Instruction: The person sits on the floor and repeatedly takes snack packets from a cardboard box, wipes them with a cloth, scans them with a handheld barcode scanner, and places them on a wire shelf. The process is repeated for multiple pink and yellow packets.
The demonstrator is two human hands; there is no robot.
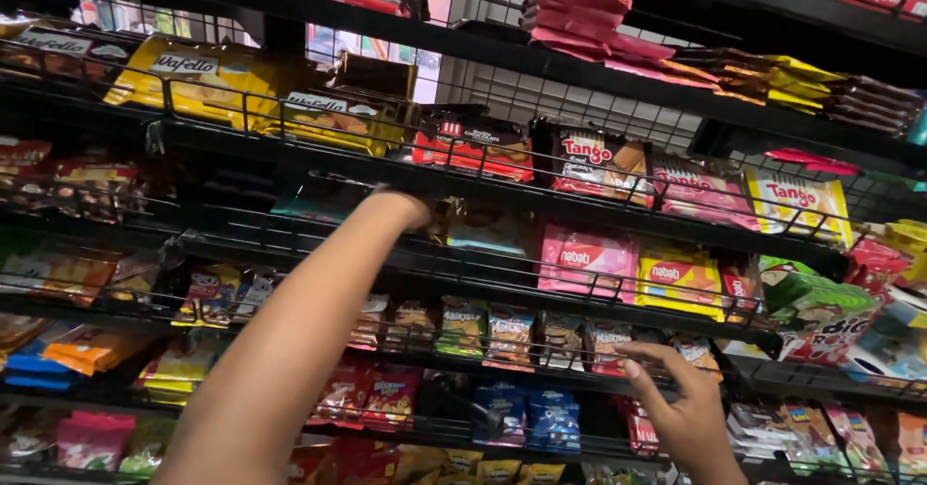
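Observation:
My left arm stretches up and forward into a black wire shelf. My left hand [404, 207] goes in behind the rail beside a teal and orange packet [483, 232]; its fingers are hidden there. Lower right, my right hand [681, 398] is raised with its fingers spread. The fingertips rest on the wire rail [579, 367] in front of small brown snack packets [606, 342], and nothing shows in its grip.
Black wire shelves [290, 147] hold rows of snacks: yellow wafer packs [193, 75] upper left, red packs [473, 147] and pink packs [586, 258] in the middle, a pink stack [579, 12] on top, green bags [821, 306] at right, blue packs [526, 413] below.

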